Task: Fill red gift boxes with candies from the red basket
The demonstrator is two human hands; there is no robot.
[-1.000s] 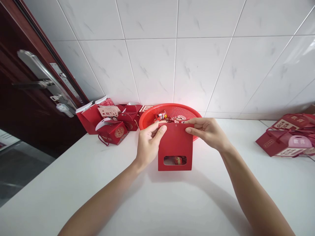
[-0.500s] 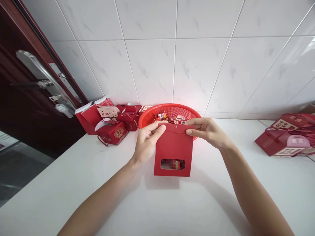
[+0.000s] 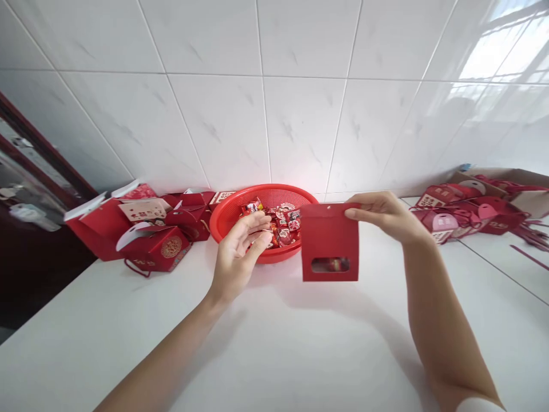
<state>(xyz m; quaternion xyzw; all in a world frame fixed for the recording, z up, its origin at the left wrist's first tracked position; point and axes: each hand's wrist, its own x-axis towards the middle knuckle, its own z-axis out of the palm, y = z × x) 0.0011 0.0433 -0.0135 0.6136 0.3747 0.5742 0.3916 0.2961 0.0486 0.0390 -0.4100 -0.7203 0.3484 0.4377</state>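
A red paper gift box [image 3: 330, 237] hangs upright above the white table, its top folded down. My right hand [image 3: 381, 214] pinches it by the upper right corner. Through the small window low on its front, a wrapped candy [image 3: 338, 264] shows. My left hand [image 3: 240, 252] is apart from the box, fingers spread and holding nothing, in front of the red plastic basket [image 3: 223, 214]. Wrapped candies [image 3: 283, 226] lie in the basket, partly hidden behind my left hand.
Red gift boxes [image 3: 156, 249] stand at the left, beside the basket. More red boxes [image 3: 454, 209] are at the right, by an open cardboard box [image 3: 532, 178]. A white tiled wall [image 3: 300, 126] runs along the back, and a dark door [image 3: 26, 252] is far left.
My left hand has let go of the gift box and opened. My right hand has carried the box to the right, away from the basket. The view has turned right.
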